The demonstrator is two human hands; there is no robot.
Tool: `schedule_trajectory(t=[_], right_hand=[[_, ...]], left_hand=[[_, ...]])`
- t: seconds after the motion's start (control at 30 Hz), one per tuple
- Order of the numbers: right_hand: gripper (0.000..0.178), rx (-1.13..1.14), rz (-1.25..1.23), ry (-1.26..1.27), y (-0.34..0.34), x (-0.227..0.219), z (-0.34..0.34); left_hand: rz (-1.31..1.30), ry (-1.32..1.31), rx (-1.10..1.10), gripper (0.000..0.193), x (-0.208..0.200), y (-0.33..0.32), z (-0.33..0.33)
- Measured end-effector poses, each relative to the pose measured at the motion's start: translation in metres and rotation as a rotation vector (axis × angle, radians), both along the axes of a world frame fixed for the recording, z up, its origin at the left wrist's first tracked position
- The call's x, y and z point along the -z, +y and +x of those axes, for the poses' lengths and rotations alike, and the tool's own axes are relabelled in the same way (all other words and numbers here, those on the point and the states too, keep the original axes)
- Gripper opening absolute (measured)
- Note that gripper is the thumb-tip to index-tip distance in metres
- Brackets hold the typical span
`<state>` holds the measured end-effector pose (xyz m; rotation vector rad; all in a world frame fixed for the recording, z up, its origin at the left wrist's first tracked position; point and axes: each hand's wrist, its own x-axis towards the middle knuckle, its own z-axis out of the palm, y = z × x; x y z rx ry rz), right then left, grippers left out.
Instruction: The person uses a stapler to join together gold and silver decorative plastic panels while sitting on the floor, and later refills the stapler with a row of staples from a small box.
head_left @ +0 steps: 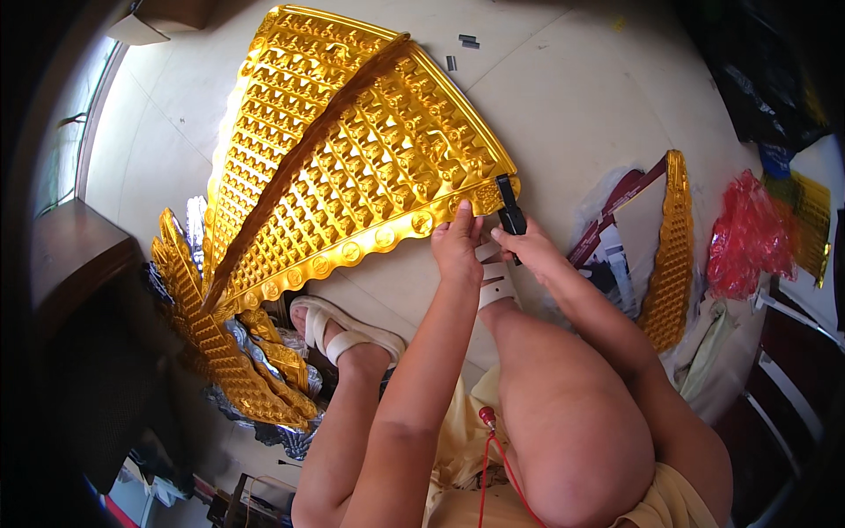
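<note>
Sheet (396, 150), gold and embossed, fans across the upper centre of the frame, a dark fold running down it. My left grip (459, 239) pinches its lower edge, thumb on top, fingertips partly hidden. My right grip (531, 246) closed round a black stapler (511, 218) at the sheet's right-hand corner; its underside I cannot make out. Black bag (753, 75), upper right, partly lost in the dark rim.

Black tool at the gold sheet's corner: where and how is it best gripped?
Probably around the lower half of the black tool, coming from the person's right, as the right hand does: its slim body runs down toward the person, while its upper end overlaps the gold sheet.
</note>
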<state>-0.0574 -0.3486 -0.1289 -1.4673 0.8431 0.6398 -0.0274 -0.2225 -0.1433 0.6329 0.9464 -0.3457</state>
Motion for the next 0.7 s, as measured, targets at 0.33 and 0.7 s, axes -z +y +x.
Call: schedule_trajectory(t=[0.33, 0.7], right_hand=[[0.043, -0.223, -0.573, -0.106, -0.001, -0.001, 0.009], [0.038, -0.410, -0.826, -0.236, -0.039, 0.004, 0.034]], left_hand=[[-0.109, -0.026, -0.126, 0.026, 0.009, 0.013, -0.001], [0.050, 0.024, -0.216, 0.028, 0.015, 0.063, 0.005]])
